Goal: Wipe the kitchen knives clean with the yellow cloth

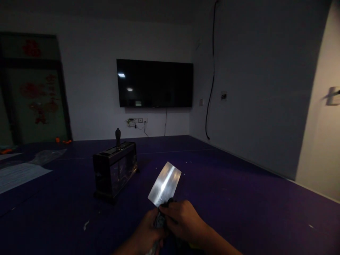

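Note:
A cleaver [165, 184] with a broad shiny blade points up and away from me over the dark purple surface [239, 198]. Both hands are wrapped round its dark handle at the bottom centre. My left hand [146, 230] grips the lower part of the handle. My right hand [183, 221] closes over the handle just under the blade. A dark knife block [114, 170] with a clear side panel stands to the left, beyond the blade. One dark knife handle [118, 137] sticks up from its top.
Clear plastic sheets [21, 170] lie at the far left of the purple surface. A black wall television [155, 83] hangs on the far wall with sockets and cables beneath. A white wall runs along the right side. The room is dim.

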{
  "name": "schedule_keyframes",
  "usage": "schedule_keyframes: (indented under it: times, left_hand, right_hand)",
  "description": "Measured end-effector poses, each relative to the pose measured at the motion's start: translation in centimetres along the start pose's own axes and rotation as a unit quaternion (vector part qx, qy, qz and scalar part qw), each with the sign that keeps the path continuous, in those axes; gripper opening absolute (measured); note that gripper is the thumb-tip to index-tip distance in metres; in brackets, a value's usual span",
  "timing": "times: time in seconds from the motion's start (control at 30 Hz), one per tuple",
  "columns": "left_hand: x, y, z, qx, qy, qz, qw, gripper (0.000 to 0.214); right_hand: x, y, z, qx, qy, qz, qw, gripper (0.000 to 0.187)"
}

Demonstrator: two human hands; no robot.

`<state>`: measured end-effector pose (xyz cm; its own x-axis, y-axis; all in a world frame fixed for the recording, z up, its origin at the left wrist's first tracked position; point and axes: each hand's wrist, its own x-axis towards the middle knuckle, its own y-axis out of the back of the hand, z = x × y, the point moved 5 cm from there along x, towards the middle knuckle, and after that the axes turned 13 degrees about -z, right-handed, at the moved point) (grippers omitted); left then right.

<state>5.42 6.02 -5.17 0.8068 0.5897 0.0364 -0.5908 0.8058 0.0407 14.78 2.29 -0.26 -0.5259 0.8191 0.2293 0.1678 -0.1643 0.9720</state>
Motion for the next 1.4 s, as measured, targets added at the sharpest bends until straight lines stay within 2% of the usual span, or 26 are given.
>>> schedule_keyframes:
  times: [0.13,0.37,0.6,0.7,0.8,0.93,1.1,1.4]
  left_hand:
    - [0.1,0.3,-0.6,-0.006,0.031,0.013,0.999,0.039]
    - [-0.2,0.5,-1.0,0.008,0.050,-0.002,0.999,0.039]
    - [-0.1,0.5,-1.1,-0.003,0.054,0.009,0.998,0.038]
    - [-0.1,0.5,-0.9,0.007,0.052,0.017,0.998,0.034]
    - [-0.2,0.3,-0.6,0.014,0.050,0.001,0.999,0.032]
    - [-0.3,0.3,-0.5,0.009,0.059,0.011,0.998,0.035]
    - [0.0,0.3,-0.7,0.005,0.035,0.011,0.999,0.030]
    - [-0.4,0.1,-0.1,0.019,0.047,0.009,0.999,0.032]
  right_hand:
    - [-0.1,-0.1,0.7,-0.016,-0.001,0.013,1.000,0.031]
    - [-0.4,0.5,3.2,-0.013,-0.107,0.051,0.993,0.035]
    - [0.1,-0.3,1.0,-0.018,-0.047,0.030,0.998,0.032]
    - [0.2,-0.2,1.0,-0.054,-0.072,0.026,0.996,0.032]
    - [0.1,0.0,1.5,-0.073,-0.091,0.031,0.993,0.034]
    - [0.1,-0.1,1.3,-0.060,-0.081,0.005,0.995,0.032]
    - [0.0,0.1,0.8,-0.030,-0.095,-0.028,0.995,0.025]
    - [0.3,-0.1,1.1,-0.057,-0.099,-0.008,0.993,0.032]
